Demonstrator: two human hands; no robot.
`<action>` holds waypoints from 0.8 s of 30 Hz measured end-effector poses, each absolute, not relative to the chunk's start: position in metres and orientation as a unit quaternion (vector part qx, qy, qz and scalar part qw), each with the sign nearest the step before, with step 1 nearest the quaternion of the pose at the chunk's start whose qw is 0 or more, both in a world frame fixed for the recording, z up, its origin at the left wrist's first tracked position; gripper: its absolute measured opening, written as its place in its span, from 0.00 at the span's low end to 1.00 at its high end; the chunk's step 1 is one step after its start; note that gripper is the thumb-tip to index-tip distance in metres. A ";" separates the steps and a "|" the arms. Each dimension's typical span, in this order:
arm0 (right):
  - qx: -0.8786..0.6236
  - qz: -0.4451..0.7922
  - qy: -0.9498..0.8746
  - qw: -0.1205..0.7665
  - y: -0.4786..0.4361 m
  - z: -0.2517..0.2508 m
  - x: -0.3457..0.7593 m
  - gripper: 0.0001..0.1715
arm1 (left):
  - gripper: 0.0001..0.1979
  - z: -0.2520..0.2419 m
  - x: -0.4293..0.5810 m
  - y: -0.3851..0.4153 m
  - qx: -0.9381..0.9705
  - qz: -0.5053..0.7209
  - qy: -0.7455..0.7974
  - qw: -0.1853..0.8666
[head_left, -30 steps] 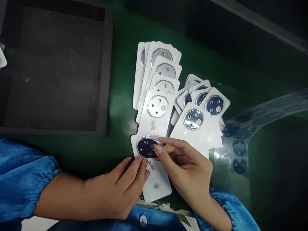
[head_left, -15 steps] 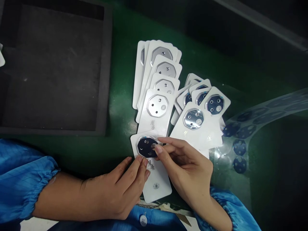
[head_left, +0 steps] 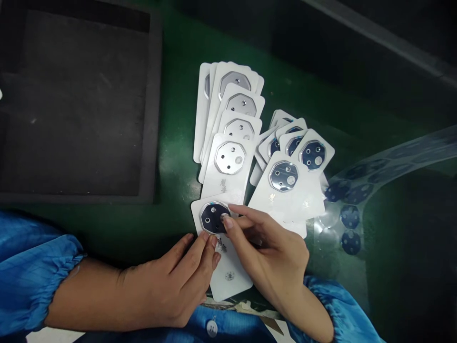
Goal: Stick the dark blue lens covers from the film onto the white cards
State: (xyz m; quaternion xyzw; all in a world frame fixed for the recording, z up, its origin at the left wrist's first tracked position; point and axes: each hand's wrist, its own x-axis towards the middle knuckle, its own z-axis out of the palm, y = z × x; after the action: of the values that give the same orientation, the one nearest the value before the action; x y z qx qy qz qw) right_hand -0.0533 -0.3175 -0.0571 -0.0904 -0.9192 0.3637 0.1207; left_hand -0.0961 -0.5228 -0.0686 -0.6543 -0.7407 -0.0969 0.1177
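A white rounded panel (head_left: 233, 281) lies nearest me, with printed marks below its silver-rimmed octagonal recess. Over that recess sits a dark octagonal film (head_left: 212, 223) with round holes. My right hand (head_left: 271, 252) is closed, thumb and forefinger pinching the film's right edge. My left hand (head_left: 182, 276) is closed, its bent fingertips pressed against the panel along the film's lower edge. Above it, overlapping white panels with silver octagons (head_left: 228, 159) form a column. On the right lies a fanned pile of white panels with dark octagons (head_left: 283, 176).
A black shallow tray (head_left: 156, 109) is at the left on the green table (head_left: 189, 38). Clear sheeting with several dark round films (head_left: 350, 216) lies at the right and curls up toward the edge. The table's near edge is just below the panel.
The whole view has shifted slightly, so things sit a little farther left. Both hands stay at the same panel, and the film lies nearly as before under the fingertips.
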 end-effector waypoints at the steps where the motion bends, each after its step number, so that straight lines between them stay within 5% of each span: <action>1: -0.033 0.313 -0.938 0.145 -0.318 -0.058 -0.052 0.12 | 0.26 -0.068 -0.096 -0.523 -0.655 -0.093 -0.740 0.119; 5: 0.140 0.137 -0.962 0.192 -0.321 -0.058 -0.052 0.21 | 0.25 -0.067 -0.097 -0.525 -0.658 -0.082 -0.738 0.128; 13: 0.038 -0.042 -0.993 0.105 -0.330 -0.050 -0.061 0.19 | 0.26 -0.068 -0.098 -0.526 -0.662 -0.074 -0.732 0.145; 20: -0.008 0.022 -0.993 0.114 -0.324 -0.063 -0.072 0.32 | 0.26 -0.071 -0.097 -0.526 -0.664 -0.075 -0.731 0.142; 24: -0.042 0.037 -0.992 0.111 -0.318 -0.071 -0.076 0.24 | 0.27 -0.072 -0.097 -0.527 -0.663 -0.080 -0.730 0.146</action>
State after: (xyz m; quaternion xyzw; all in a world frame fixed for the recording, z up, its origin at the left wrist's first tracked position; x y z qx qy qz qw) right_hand -0.0759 -0.3183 -0.0714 -0.0421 -0.9923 0.0367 0.1108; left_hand -0.0969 -0.5271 -0.0722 -0.6626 -0.7302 -0.0796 0.1463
